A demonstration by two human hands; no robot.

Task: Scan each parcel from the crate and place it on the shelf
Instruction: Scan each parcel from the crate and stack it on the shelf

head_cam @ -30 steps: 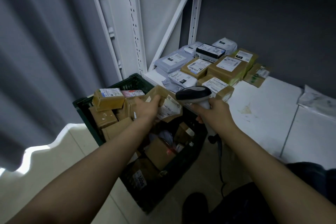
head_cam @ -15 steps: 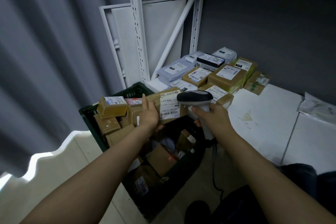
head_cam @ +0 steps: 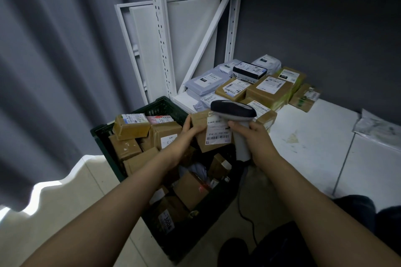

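Cardboard parcel (head_cam: 213, 136) up over green crate (head_cam: 161, 105), barcode label facing camera. Left hand (head_cam: 187, 131) grips parcel's left edge, fingers wrapped round it. Right hand (head_cam: 252, 136) clasps scanner (head_cam: 233, 110) by handle, scanner head just above label; touching or not, cannot tell. Crate packed with brown boxes (head_cam: 130, 128). White shelf (head_cam: 303, 147) just beyond, stack of labelled parcels (head_cam: 268, 91) at its back left corner.

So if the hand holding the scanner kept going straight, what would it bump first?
Probably the brown box the left hand holds; it sits just ahead of the right hand and its scanner, though depth is unclear.
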